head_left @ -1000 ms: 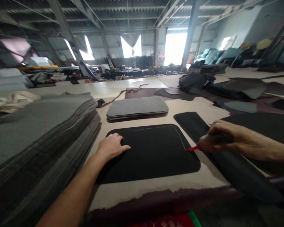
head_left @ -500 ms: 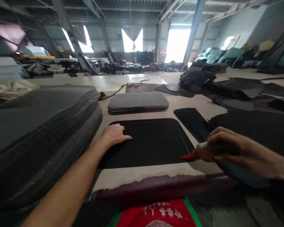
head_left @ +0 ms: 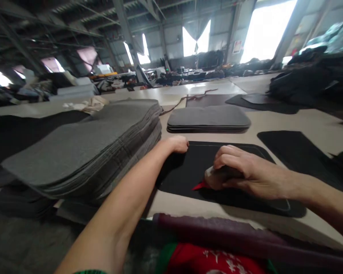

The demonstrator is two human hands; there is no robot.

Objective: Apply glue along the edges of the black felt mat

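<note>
A black rounded panel (head_left: 198,161) lies flat on the table in front of me, a thin pale line running just inside its edge. My left hand (head_left: 178,144) is at its upper left corner, fingers curled over the edge; the fingertips are hidden. In my right hand (head_left: 242,171) is a squeeze bottle (head_left: 215,179) with a red pointed nozzle, tilted down to the left. The nozzle tip is close over the panel's near edge, left of the middle. Whether it touches the panel I cannot tell. My fingers cover most of the bottle.
Behind the panel sits a low stack of grey rounded panels (head_left: 208,117). A tall pile of grey sheets (head_left: 103,133) stands at left. Another black piece (head_left: 291,146) lies to the right. Rolled maroon material (head_left: 217,230) runs along the near table edge.
My right hand has carried the bottle leftward along the panel's near edge. My left hand's thumb has drawn in and its fingers have curled at the corner. The view has turned left.
</note>
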